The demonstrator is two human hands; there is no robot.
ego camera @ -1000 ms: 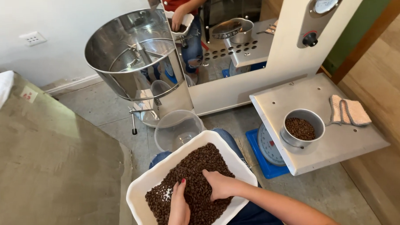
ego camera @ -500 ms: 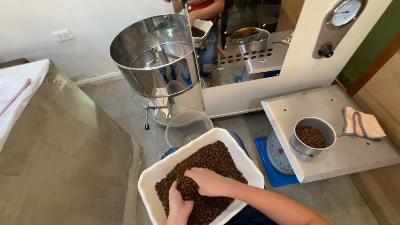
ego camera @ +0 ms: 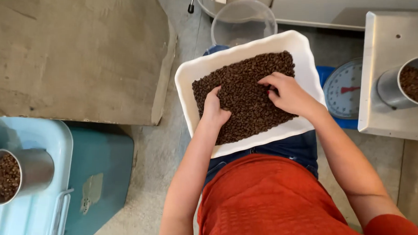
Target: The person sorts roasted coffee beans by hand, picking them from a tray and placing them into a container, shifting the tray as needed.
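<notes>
At the frame's centre, a white tray (ego camera: 304,51) of brown beans (ego camera: 245,95) rests on the person's lap. The left hand (ego camera: 214,109) digs in with curled fingers (tips buried), while the right hand (ego camera: 289,94) lies loosely spread on the beans.

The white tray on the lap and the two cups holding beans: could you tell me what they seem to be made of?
White tray: probably glazed ceramic or plastic, smooth and glossy with a thick rounded rim. Left cup and right cup: apparently metal, grey with a dull brushed sheen.
</notes>
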